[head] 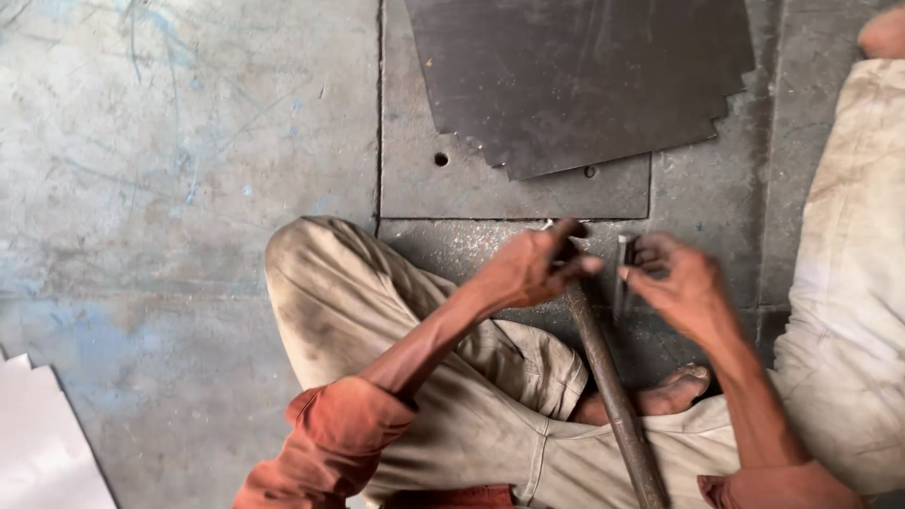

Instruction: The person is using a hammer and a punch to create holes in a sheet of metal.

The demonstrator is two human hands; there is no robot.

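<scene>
Keep the long metal rod (608, 377), which runs up from your lap to the floor, steady in your left hand (528, 269), its grip closed around the top, and hold the small punch (622, 273) pinched upright in your right hand (683, 287), short of the dark steel sheet (575, 75) beyond.
</scene>
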